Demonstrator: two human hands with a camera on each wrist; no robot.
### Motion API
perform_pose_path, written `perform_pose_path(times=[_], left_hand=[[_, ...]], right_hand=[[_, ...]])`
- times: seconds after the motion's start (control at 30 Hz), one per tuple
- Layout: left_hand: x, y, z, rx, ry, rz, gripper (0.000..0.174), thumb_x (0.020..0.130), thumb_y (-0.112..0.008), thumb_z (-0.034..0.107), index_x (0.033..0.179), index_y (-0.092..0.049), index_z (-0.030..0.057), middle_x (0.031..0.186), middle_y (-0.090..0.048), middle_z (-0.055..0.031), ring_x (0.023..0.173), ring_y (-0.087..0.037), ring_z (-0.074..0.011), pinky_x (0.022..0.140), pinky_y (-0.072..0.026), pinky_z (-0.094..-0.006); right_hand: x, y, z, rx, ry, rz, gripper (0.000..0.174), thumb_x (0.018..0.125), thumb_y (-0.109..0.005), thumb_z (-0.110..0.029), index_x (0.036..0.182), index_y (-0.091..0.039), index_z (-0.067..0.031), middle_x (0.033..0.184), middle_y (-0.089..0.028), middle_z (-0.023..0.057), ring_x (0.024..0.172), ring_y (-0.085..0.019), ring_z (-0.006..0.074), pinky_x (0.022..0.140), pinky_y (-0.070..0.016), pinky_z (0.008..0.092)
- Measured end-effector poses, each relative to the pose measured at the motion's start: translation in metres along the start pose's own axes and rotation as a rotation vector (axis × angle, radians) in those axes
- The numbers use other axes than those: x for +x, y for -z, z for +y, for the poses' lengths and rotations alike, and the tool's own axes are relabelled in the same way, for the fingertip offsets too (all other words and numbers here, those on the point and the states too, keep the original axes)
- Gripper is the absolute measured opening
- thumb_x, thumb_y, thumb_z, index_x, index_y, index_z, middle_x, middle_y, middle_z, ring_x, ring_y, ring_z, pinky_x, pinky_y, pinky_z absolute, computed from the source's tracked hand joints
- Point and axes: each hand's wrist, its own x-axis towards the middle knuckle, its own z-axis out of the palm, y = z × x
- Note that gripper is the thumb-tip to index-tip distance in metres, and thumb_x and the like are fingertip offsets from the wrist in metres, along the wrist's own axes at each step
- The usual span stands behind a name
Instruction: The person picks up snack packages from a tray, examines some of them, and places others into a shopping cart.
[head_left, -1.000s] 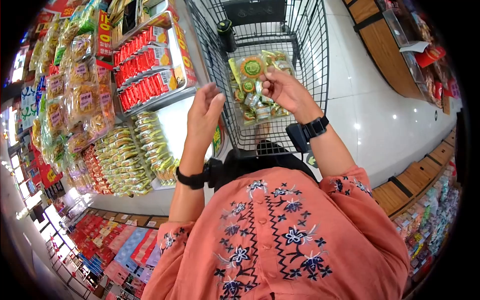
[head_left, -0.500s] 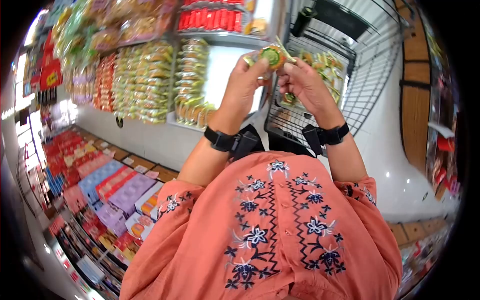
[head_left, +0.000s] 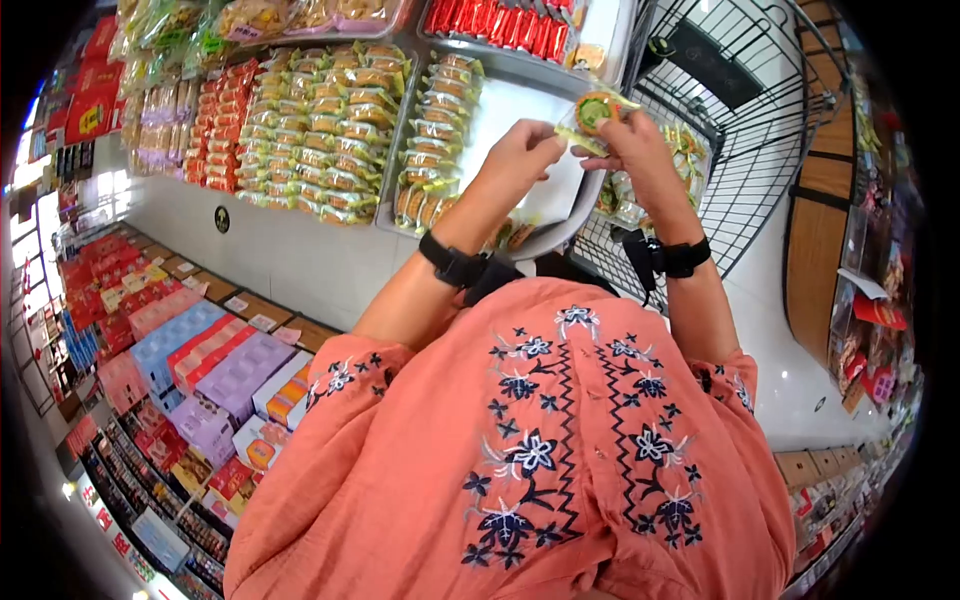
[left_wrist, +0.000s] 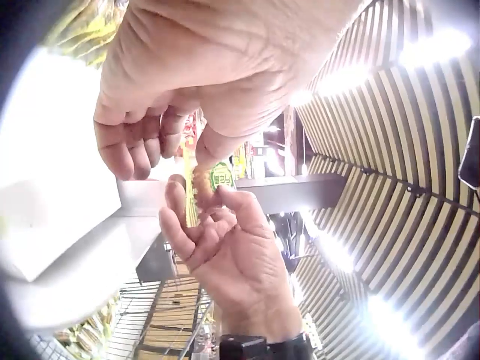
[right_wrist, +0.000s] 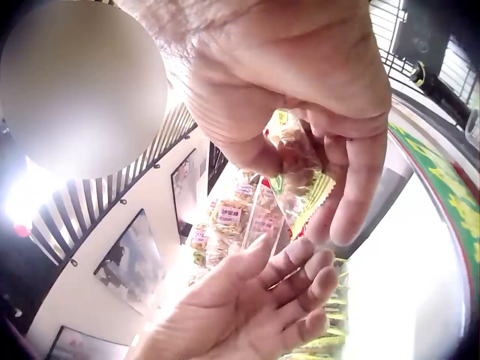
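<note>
Between thumb and fingers, my right hand (head_left: 645, 150) pinches a round biscuit (head_left: 597, 110) in a clear wrapper with a green label and yellow crimped ends. In the right wrist view the wrapped biscuit (right_wrist: 296, 161) hangs below that hand's thumb and fingertips. My left hand (head_left: 515, 160) is just left of it over the white tray (head_left: 520, 105), fingers loosely bent and holding nothing. Seen from the right wrist, the left palm (right_wrist: 247, 304) is turned up under the biscuit. A row of similar wrapped biscuits (head_left: 440, 115) fills the tray's left side.
A wire shopping cart (head_left: 735, 215) stands right of the display, with a clear bag of wrapped snacks (head_left: 690, 155) inside. Red packets (head_left: 500, 25) lie in a tray at the back. More wrapped biscuits (head_left: 325, 120) stretch leftward. Stacked gift boxes (head_left: 245, 375) stand lower left.
The view has turned left toward the display. My right hand has brought the biscuit from over the cart's bag to the tray edge. Both hands held it; the left has since let go.
</note>
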Motion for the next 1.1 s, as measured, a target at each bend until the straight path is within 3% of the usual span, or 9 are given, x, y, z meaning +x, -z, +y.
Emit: perform_pose_path(times=[0.13,0.2,0.3,0.4,0.43,0.63,0.83,0.93,1.1], left_hand=[[0.003,0.03,-0.005,0.078,-0.044,0.055,0.039,0.098,-0.061,0.028,0.123,-0.057,-0.0007,0.109,-0.064,-0.007,0.099,-0.064,-0.0153,0.08,-0.053,-0.0304],[0.011,0.049,-0.01,0.064,-0.046,0.04,0.04,0.098,-0.061,0.028,0.125,-0.056,-0.0004,0.109,-0.064,-0.0075,0.1,-0.064,-0.0155,0.079,-0.053,-0.0301],[0.017,0.066,-0.012,0.093,-0.05,0.021,0.044,0.098,-0.061,0.029,0.128,-0.054,-0.0025,0.112,-0.063,-0.0095,0.103,-0.063,-0.0169,0.08,-0.0536,-0.0311],[0.022,0.073,-0.01,0.084,-0.053,-0.011,0.049,0.098,-0.061,0.029,0.133,-0.051,-0.005,0.117,-0.062,-0.0118,0.106,-0.063,-0.0187,0.082,-0.0543,-0.0324],[0.025,0.074,-0.013,0.097,-0.057,-0.023,0.052,0.098,-0.061,0.029,0.135,-0.049,-0.0059,0.119,-0.061,-0.0129,0.107,-0.063,-0.0195,0.084,-0.0546,-0.0329],[0.045,0.075,-0.019,0.056,-0.008,-0.043,0.065,0.099,-0.059,0.031,0.146,-0.037,-0.0087,0.132,-0.056,-0.0183,0.117,-0.06,-0.0234,0.09,-0.0549,-0.0357],[0.07,0.076,-0.025,-0.165,0.032,-0.074,0.059,0.101,-0.055,0.03,0.143,-0.039,-0.0087,0.132,-0.057,-0.017,0.119,-0.06,-0.0244,0.096,-0.0527,-0.0384],[0.078,0.075,-0.028,-0.262,0.051,-0.076,0.055,0.101,-0.054,0.03,0.14,-0.041,-0.0065,0.13,-0.058,-0.0148,0.118,-0.061,-0.0237,0.096,-0.0522,-0.0379],[0.083,0.069,-0.03,-0.324,0.031,-0.051,0.05,0.101,-0.055,0.029,0.137,-0.043,-0.0031,0.124,-0.061,-0.0119,0.113,-0.063,-0.0209,0.094,-0.0524,-0.0361]], right_hand=[[0.028,-0.015,0.009,-0.245,0.076,0.037,0.039,0.092,-0.063,-0.014,0.126,-0.05,0.0005,0.107,-0.067,0.0105,0.082,-0.07,0.0152,0.063,-0.0542,0.025],[0.042,-0.024,0.018,-0.412,0.233,0.064,0.034,0.088,-0.064,-0.013,0.118,-0.053,-0.0007,0.097,-0.068,0.013,0.079,-0.07,0.0211,0.064,-0.0553,0.0319],[0.073,-0.038,0.04,-0.846,0.662,0.177,0.032,0.085,-0.066,-0.011,0.115,-0.058,-0.0028,0.096,-0.069,0.0197,0.08,-0.07,0.0305,0.069,-0.055,0.0406],[0.088,-0.057,0.052,-1.015,0.649,0.277,0.033,0.084,-0.066,-0.013,0.116,-0.06,-0.0061,0.096,-0.067,0.0237,0.082,-0.067,0.0382,0.072,-0.0539,0.0477],[0.089,-0.062,0.053,-1.113,0.586,0.287,0.033,0.086,-0.065,-0.015,0.117,-0.06,-0.0096,0.09,-0.067,0.0203,0.079,-0.067,0.0394,0.068,-0.053,0.0507],[0.1,-0.08,0.056,-1.322,0.5,0.295,0.028,0.089,-0.062,-0.019,0.116,-0.057,-0.0136,0.082,-0.066,0.0178,0.071,-0.067,0.0392,0.063,-0.0527,0.0509],[0.108,-0.082,0.055,-1.392,0.539,0.233,0.026,0.088,-0.061,-0.016,0.113,-0.057,-0.0119,0.084,-0.065,0.017,0.075,-0.068,0.0377,0.061,-0.0526,0.047],[0.107,-0.082,0.055,-1.351,0.52,0.249,0.022,0.091,-0.059,-0.019,0.112,-0.058,-0.0134,0.085,-0.067,0.015,0.079,-0.066,0.0384,0.064,-0.0505,0.0495],[0.102,-0.08,0.061,-1.169,0.582,0.331,0.029,0.089,-0.06,-0.012,0.118,-0.058,-0.0096,0.093,-0.068,0.0186,0.084,-0.067,0.04,0.07,-0.0519,0.05]])
